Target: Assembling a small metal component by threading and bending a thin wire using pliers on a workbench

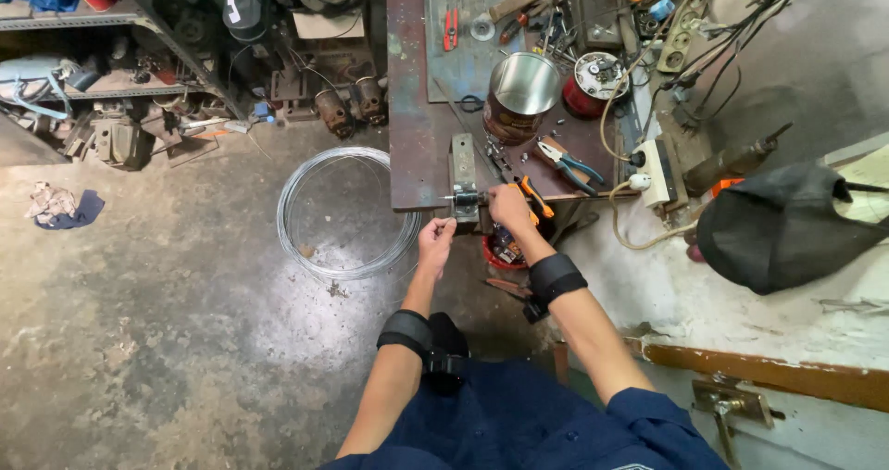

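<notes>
My right hand (509, 206) grips orange-handled pliers (532, 197) at the front edge of the dark metal workbench (412, 155), its jaws at a small vise (465, 178) bolted there. My left hand (435, 240) is closed just below the vise, off the bench edge, apparently pinching a thin wire that I cannot clearly see. Both wrists wear black bands.
A coil of steel wire (347, 213) lies on the concrete floor left of the bench. On the bench stand a shiny metal can (520, 95), blue-handled pliers (567, 162), a red spool (593, 83) and scattered tools. A power strip (659, 169) and cables lie right; cluttered shelves stand far left.
</notes>
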